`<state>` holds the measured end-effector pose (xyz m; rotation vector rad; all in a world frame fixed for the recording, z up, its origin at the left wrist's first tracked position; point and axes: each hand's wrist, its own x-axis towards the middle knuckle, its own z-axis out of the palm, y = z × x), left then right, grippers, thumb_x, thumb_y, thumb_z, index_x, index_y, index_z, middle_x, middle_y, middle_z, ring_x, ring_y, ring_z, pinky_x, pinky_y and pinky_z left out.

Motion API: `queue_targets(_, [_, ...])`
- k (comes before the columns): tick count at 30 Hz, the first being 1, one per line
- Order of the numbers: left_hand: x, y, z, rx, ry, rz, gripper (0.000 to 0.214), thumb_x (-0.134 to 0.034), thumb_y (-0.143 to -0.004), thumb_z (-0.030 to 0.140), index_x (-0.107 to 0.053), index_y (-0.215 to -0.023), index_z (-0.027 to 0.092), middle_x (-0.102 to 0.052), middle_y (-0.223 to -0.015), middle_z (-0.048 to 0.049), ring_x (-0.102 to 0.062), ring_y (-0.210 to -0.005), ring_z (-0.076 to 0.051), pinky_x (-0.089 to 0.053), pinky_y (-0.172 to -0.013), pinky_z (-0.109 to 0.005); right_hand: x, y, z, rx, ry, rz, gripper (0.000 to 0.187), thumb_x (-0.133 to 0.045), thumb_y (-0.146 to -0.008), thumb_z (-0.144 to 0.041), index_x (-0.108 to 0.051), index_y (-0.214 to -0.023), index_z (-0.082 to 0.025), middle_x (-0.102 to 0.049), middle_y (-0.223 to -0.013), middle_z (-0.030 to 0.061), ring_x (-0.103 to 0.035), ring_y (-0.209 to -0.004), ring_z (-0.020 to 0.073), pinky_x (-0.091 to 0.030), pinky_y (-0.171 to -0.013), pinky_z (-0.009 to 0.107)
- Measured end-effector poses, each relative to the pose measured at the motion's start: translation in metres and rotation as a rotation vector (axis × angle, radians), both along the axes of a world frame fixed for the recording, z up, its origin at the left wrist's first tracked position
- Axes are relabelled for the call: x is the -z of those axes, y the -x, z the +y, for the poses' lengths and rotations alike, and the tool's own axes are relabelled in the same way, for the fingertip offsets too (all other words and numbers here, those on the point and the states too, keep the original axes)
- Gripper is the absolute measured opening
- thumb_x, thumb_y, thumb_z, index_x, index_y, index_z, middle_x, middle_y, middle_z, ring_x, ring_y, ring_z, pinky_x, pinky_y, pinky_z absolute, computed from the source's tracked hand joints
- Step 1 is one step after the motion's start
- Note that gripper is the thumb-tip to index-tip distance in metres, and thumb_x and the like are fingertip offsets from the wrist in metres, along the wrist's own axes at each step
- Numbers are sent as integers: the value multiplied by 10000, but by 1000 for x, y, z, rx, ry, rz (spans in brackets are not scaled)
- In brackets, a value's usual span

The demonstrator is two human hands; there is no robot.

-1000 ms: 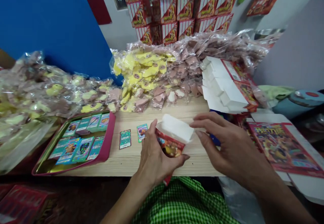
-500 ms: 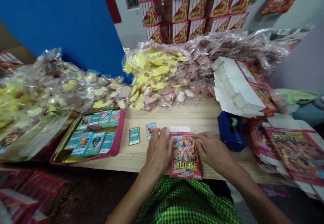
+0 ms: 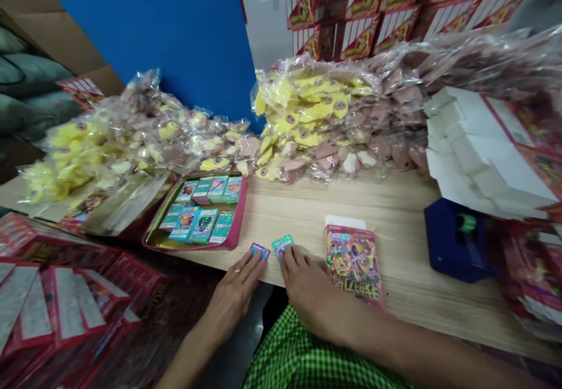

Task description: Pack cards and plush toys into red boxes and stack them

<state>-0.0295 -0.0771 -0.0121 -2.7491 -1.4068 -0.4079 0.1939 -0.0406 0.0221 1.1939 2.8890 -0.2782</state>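
Observation:
My left hand lies at the front edge of the wooden table, fingers stretched out flat over a small purple-blue trading card. Beside it, the fingertips of my right hand rest on a teal trading card. The thumbs and the near ends of both cards are hidden. To the right of my right hand lies a shiny red printed carton with a white flap raised at its far end; my forearm covers its lower part.
A pink-rimmed tin with stacked cards stands at left. Bagged yellow and pink plush pieces line the back. On the right are a blue tape dispenser and an opened white-and-red box. Red cartons fill the lower left.
Both hands have left the red carton and moved left onto the two cards. The cards have shifted towards the table's front edge. The view has swung left.

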Motion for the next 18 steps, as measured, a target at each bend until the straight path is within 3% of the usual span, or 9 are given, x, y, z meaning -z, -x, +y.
queue_targets(3, [-4,8,-10,66,-117,-159,698,-317,-902,-36,-486,-1516,250,-716,-1341,-71,-646,-1297,-190,-566,-1064,-327,10,-1,-26,-55,-156,-74,444,-528,-868,25,-647,-1294,-5,-628,-1333,284,-614,-1203,389,-589,-910,533])
queue_targets(5, [-9,8,-7,30,-166,-268,629,-349,-923,-23,-561,-1449,251,-762,-1250,-61,-723,-1172,-174,-590,-1013,-286,3,-1,-27,-139,-122,-88,354,-541,-862,32,-698,-1175,-21,-690,-1187,262,-665,-1052,355,-620,-767,472])
queue_targets(7, [-16,6,-3,-101,-228,-380,464,-452,-955,35,-647,-1325,239,-801,-1132,-54,-785,-988,-167,-623,-897,-239,-15,-1,-14,-199,-41,-98,263,-557,-857,23,-722,-1054,-37,-714,-1034,234,-674,-915,320,-599,-658,412])
queue_targets(9, [-23,4,2,-308,-288,-497,272,-559,-966,131,-692,-1187,217,-819,-972,-37,-791,-752,-153,-627,-725,-206,-38,1,10,-177,-1,-108,256,-526,-870,28,-720,-1012,-62,-711,-945,197,-661,-846,287,-568,-645,381])
queue_targets(12, [-34,3,10,-567,-338,-685,148,-611,-966,259,-691,-1073,195,-776,-783,3,-722,-564,-135,-576,-582,-210,-63,11,55,-46,-133,-50,337,-409,-941,21,-689,-1109,-63,-684,-1024,200,-636,-947,291,-545,-760,397])
queue_targets(14, [-42,2,14,-607,-367,-757,160,-632,-955,291,-690,-1061,186,-765,-781,1,-719,-582,-140,-571,-599,-224,-62,21,80,-8,-239,-21,380,-335,-979,15,-663,-1164,-33,-649,-1104,235,-600,-1053,315,-524,-831,422])
queue_targets(18, [-56,-1,14,-503,-417,-662,128,-638,-943,217,-704,-1049,189,-790,-859,-16,-732,-635,-134,-575,-670,-221,-29,38,93,-56,-221,-61,305,-410,-939,37,-697,-1037,-2,-654,-1036,243,-611,-978,302,-525,-762,384])
